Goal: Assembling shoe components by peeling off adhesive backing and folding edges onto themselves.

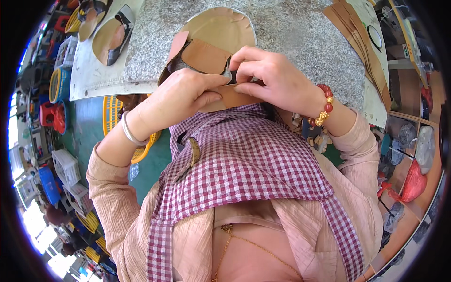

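Observation:
At the near edge of the work surface, both hands work on a leather piece like a shoe upper [221,29]. It has a broad rounded tan panel with a pale rim, a brown flap and dark edges. My left hand [181,96] pinches the near edge, with its thumb on a tan strip [237,96]. Opposite it, my right hand [277,73] grips the same edge with thumb and curled fingers. The fingertips are close together, and what lies under them is partly hidden.
Under the work lies a speckled grey slab [300,33] on a pale table. Similar tan and black leather pieces [110,40] rest at the left. Long brown strips [359,47] lie along the right side. Below the table's left part stands a yellow basket [110,115].

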A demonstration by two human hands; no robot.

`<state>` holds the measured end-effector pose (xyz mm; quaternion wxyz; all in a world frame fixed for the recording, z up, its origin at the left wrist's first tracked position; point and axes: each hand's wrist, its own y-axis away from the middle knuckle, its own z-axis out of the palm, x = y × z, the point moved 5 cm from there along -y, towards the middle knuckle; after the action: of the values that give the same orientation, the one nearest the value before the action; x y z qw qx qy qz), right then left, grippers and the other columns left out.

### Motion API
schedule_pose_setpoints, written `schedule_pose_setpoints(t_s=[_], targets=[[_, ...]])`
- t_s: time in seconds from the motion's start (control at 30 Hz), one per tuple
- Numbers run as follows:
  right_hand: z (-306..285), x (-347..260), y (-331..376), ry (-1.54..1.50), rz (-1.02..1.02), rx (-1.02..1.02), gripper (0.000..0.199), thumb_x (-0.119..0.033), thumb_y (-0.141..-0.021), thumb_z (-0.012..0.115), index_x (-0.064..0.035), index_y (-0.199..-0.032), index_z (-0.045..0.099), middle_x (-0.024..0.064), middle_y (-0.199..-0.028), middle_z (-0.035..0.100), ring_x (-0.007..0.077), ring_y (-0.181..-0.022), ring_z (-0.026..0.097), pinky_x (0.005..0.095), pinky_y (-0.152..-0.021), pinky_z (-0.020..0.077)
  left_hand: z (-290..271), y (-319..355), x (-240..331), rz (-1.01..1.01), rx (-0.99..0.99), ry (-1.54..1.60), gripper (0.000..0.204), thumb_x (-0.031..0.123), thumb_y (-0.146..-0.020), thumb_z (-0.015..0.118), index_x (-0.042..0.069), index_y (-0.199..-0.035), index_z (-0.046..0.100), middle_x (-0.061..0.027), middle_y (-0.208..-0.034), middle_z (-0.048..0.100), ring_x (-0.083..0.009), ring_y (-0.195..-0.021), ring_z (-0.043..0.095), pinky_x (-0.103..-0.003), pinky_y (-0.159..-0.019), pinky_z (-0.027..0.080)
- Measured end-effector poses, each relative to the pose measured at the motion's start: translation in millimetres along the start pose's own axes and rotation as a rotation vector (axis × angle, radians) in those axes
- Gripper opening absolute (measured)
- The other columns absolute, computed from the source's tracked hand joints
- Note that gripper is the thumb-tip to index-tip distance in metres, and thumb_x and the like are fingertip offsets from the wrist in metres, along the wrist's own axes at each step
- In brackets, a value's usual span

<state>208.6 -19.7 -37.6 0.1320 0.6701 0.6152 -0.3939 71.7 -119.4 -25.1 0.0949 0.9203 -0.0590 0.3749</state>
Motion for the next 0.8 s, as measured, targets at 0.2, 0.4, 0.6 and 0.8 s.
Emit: schedule_pose_setpoints(t_s=[0.2,0.4,0.6,0.8], targets=[[2,-5,1,0.158,0.098,-0.067,0.014,-0.009,-0.083,0.073,-0.0045,-0.08,0.06,0.0015,-0.086,0.064,0.0156,-0.066,0.054,0.0284,-0.063,0.0436,-1,0,1,0.11,0.002,-0.044,0.021,-0.001,-0.081,0.067,-0.003,-0.102,0.069,-0.0087,-0.074,0.066,-0.0163,-0.056,0.05,-0.028,-0.058,0.046],[10,-18,-5,0.28,0.027,0.004,0.012,-0.008,-0.083,0.073,-0.0053,-0.082,0.06,0.0025,-0.081,0.062,0.017,-0.064,0.054,0.029,-0.061,0.0429,2,-6,7,0.036,0.072,0.025,0.017,0.003,-0.081,0.067,0.001,-0.097,0.067,-0.012,-0.073,0.067,-0.0279,-0.056,0.058,-0.036,-0.058,0.048],[8,-18,5,0.086,0.061,0.055,0.012,-0.006,-0.083,0.072,-0.0052,-0.085,0.06,0.0026,-0.077,0.062,0.0166,-0.061,0.053,0.0286,-0.059,0.0429,12,-3,-5,-0.079,0.009,0.115,0.019,0.004,-0.083,0.066,-0.001,-0.101,0.065,-0.0121,-0.074,0.068,-0.0271,-0.057,0.059,-0.036,-0.059,0.048],[7,-18,4,0.079,0.101,0.099,0.012,-0.005,-0.083,0.072,-0.0052,-0.088,0.06,0.0026,-0.076,0.063,0.016,-0.059,0.053,0.0284,-0.058,0.0433,13,-3,-3,-0.017,0.053,0.152,0.018,0.005,-0.085,0.065,-0.002,-0.101,0.064,-0.0123,-0.078,0.07,-0.0257,-0.059,0.06,-0.036,-0.061,0.049]])
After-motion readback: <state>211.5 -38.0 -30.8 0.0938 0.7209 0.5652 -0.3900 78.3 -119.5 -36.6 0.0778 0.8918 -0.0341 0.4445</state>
